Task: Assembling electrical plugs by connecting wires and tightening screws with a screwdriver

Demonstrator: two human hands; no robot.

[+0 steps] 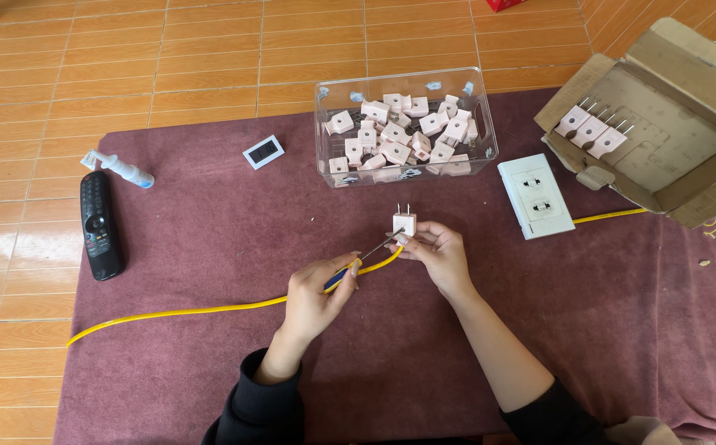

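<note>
My right hand (438, 255) holds a small pale pink plug (404, 222) with two metal prongs pointing up, just above the maroon cloth (209, 239). My left hand (312, 292) grips a screwdriver (358, 259) with a blue and yellow handle; its thin shaft slants up to the plug's side. A yellow cable (209, 310) runs from the left under my left hand and up to the plug.
A clear plastic box (405, 169) holding several pink plugs stands behind. A white double socket (535, 195) lies to its right, beside an open cardboard box (671, 132) with three plugs. At the left lie a black remote (100, 224), a small white tube (119, 169) and a little grey-framed device (263, 152).
</note>
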